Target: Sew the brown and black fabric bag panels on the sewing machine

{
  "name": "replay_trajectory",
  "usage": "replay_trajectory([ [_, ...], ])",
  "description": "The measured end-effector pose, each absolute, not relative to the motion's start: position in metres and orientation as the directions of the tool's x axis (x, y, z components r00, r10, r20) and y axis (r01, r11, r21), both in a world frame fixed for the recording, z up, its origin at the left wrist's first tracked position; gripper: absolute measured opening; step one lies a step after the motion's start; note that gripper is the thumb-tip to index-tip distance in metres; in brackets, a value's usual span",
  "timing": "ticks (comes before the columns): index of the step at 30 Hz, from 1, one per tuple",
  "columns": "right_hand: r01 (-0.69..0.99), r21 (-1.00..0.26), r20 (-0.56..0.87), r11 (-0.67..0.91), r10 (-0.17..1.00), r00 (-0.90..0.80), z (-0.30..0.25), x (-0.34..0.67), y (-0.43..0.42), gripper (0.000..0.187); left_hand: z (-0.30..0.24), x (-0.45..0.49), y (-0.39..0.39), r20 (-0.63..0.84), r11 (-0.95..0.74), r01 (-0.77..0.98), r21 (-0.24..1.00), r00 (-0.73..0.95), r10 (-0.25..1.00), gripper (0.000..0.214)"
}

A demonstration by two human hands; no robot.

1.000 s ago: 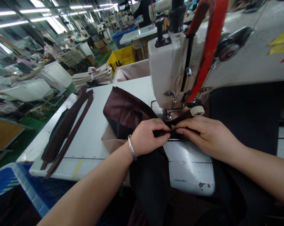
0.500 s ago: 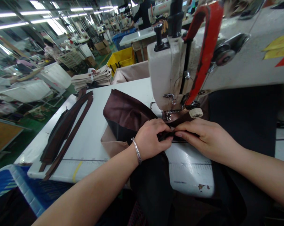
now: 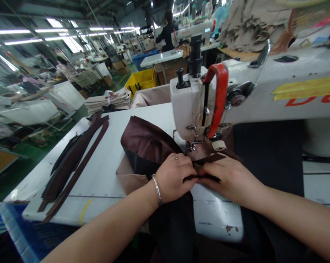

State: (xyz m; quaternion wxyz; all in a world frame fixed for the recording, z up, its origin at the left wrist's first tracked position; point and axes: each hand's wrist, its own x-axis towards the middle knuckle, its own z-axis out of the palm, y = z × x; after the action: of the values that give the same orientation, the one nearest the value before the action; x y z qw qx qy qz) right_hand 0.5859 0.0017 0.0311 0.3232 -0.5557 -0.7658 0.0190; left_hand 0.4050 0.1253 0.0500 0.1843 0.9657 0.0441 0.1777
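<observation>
My left hand [image 3: 176,175], with a bracelet at the wrist, pinches the folded edge of a dark fabric piece [image 3: 172,223]. Close beside it, my right hand [image 3: 225,175] grips the same dark edge between thumb and fingers. Both hands meet just in front of the presser foot [image 3: 191,146] of a white sewing machine [image 3: 184,106]. The fabric's shiny brown side [image 3: 147,138] lies folded to the left of the needle, above a beige piece [image 3: 130,175]. Dark cloth also hangs over the front edge of the table and spreads right under the machine arm.
Dark brown strips [image 3: 77,168] lie on the left of the white table [image 3: 107,182]. A blue basket [image 3: 19,230] stands below its left corner. Behind are a stack of beige pieces [image 3: 110,100], a yellow crate [image 3: 143,80] and a person in dark clothes [image 3: 167,33].
The view has tilted up and drawn back slightly, so more of the machine shows. Both hands remain together on the dark edge, the right one with its fingers more curled.
</observation>
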Motion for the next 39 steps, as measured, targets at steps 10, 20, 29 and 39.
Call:
replay_trajectory([
  [10,0.837,-0.210,0.462,0.506,0.806,-0.371,0.031,0.583,-0.008,0.015,0.060,0.395,0.112,0.373,-0.919,0.143,0.368,0.882,0.287,0.021],
  [20,0.798,-0.259,0.482,0.545,0.788,-0.382,0.036,0.587,-0.015,0.020,0.081,0.407,0.130,0.008,-0.674,0.430,0.600,0.840,0.542,0.047],
  [29,0.788,-0.322,0.432,0.525,0.822,-0.371,0.043,0.586,-0.014,0.016,0.076,0.411,0.118,0.112,-0.711,0.341,0.615,0.855,0.507,0.045],
  [39,0.795,-0.345,0.374,0.499,0.850,-0.370,0.044,0.591,-0.017,0.021,0.068,0.416,0.123,0.106,-0.704,0.313,0.637,0.870,0.482,0.040],
])
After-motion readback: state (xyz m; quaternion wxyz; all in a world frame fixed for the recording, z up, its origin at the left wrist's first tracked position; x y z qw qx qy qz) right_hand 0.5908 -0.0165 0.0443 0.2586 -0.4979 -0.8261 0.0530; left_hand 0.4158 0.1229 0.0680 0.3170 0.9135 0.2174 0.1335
